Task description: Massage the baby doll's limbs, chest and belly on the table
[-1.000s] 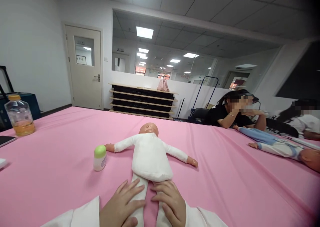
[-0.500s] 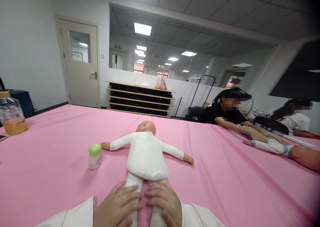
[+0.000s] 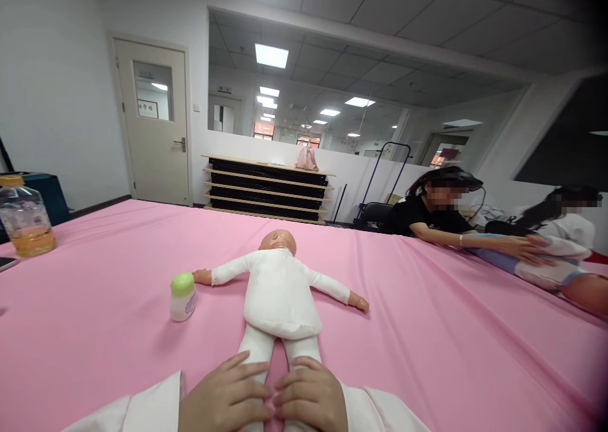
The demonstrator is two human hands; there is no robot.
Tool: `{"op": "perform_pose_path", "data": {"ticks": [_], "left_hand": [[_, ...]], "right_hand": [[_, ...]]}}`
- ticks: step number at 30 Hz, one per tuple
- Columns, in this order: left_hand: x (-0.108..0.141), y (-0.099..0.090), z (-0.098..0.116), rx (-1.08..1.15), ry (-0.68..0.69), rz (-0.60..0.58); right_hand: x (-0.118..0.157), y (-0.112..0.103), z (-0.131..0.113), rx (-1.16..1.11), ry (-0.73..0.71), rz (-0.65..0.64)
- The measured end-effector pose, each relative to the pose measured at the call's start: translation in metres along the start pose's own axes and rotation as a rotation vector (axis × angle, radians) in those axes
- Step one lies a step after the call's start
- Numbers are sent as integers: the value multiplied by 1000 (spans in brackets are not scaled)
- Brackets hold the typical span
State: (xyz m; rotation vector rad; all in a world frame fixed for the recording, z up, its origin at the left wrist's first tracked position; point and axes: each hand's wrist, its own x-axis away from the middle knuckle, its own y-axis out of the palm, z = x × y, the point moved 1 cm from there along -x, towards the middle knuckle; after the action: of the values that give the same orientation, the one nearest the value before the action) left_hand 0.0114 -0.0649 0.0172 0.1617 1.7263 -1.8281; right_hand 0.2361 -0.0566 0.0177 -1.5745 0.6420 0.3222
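An infant training manikin in a white suit lies on its back on a pink cloth-covered table, arms spread. My left hand lies over its left-side leg in view, and my right hand over the other leg, fingertips meeting between the legs. White sleeves show at both wrists. The lower legs and feet are hidden by my hands and the picture's bottom edge. A small white bottle with a green cap stands beside the manikin's outstretched hand, apart from my hands.
A plastic bottle with orange liquid stands at the far left table edge. At the right, a seated person in black has a hand on a second manikin, with another person behind. A slatted shelf unit stands against the far wall.
My view has tilted slightly upward and my hands sit lower in the picture, closer together. The seated person's arm now stretches across the second manikin.
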Motion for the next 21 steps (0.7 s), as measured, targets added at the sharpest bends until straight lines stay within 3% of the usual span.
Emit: {"op": "perform_pose_path", "data": {"ticks": [3,7,12,14,17,21], "left_hand": [[4,2,5,115,20,1],[12,2,10,166,-99,127],[6,1,4,49,-262,219],[4,3,1,13,-360,195],[2,5,-1,-3,-417,173],[4,3,3,41,-304,159]], "right_hand": [[-3,-4,-7,-14,-54,-17],[-2,-12,-9,-87,-1,161],[8,-2,9,-47,548,244],[9,2,13,-13,650,258],[8,1,12,-1,632,202],[5,-4,3,-2,488,76]]}}
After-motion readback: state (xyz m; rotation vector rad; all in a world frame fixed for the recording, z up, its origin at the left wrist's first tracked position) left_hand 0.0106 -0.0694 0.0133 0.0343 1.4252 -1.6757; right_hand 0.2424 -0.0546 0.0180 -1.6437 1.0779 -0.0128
